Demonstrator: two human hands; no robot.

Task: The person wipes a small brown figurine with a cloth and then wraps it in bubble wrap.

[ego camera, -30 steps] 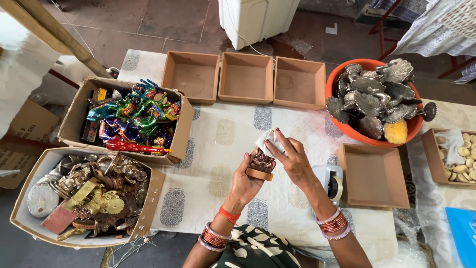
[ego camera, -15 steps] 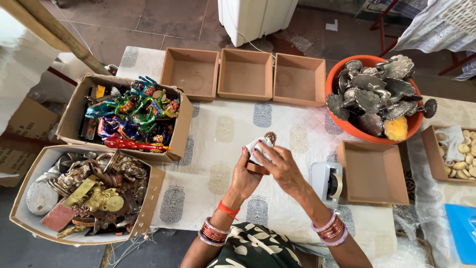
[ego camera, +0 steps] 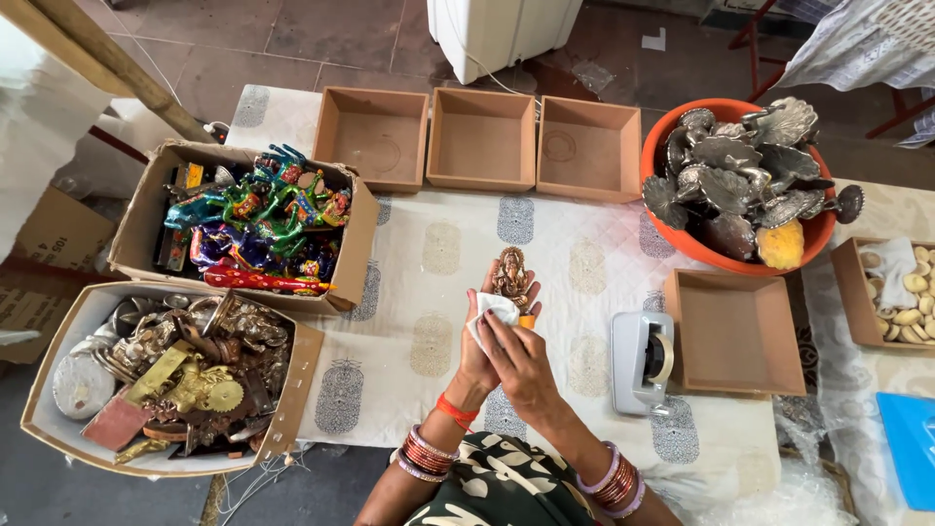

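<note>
- Head view: left hand (ego camera: pixel 479 346) cups a small bronze figurine (ego camera: pixel 511 278) from below, fingers closed round its lower part, held above the printed cloth (ego camera: pixel 438 253) at mid-table.
- Right hand (ego camera: pixel 521 360) pinches a white wipe (ego camera: pixel 492 310) against the figurine's base, fingers pressed together.
- Judgement: wiping goes best with the left grip firm and low, short strokes, and the figurine turned to reach its recesses.
- Figurine's long axis runs away from the person; its top points toward the three empty boxes (ego camera: pixel 482 136), base toward the wrists.
- Tape dispenser (ego camera: pixel 643 360) sits near, to the right.
</note>
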